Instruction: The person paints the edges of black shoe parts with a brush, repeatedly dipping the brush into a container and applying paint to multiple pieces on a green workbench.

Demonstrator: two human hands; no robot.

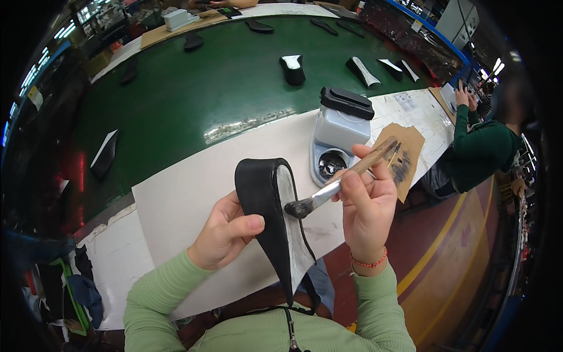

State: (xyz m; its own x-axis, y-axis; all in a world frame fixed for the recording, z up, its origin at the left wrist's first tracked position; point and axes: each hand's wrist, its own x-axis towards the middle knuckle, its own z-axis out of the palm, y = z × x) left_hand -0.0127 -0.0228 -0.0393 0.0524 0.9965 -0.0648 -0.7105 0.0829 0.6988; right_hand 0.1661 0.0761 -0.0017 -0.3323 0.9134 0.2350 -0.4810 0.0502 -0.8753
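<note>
Here the left hand (226, 232) was clamped around a black curved shoe piece (264, 199), thumb across its dark outer face, holding it upright above the white worktop (176, 199) just in front of the person's chest. The right hand (366, 208) was closed on the wooden handle of a brush (340, 183), whose dark bristles touched the pale inner face of the piece near its upper bend.

To do this well, it seemed best to keep the strokes short and running along the pale strip, stopping shy of the black rim so nothing smeared onto the outer face. The left thumb sat close to that rim and looked at risk of a smudge; a grip further down would have been safer. A steady tilt toward the brush would have helped the bristles lie flat.

The glue pot (340, 135), a pale container with a black lid and a round open well at its foot, stood just beyond the brush, near enough for reloading without a long reach. A stained brown card (404, 155) lay beside it at the worktop's right edge. Beyond ran a green conveyor belt (193, 100) carrying other black pieces well apart. Another person in a green sleeve (478, 144) worked to the right, well clear.
</note>
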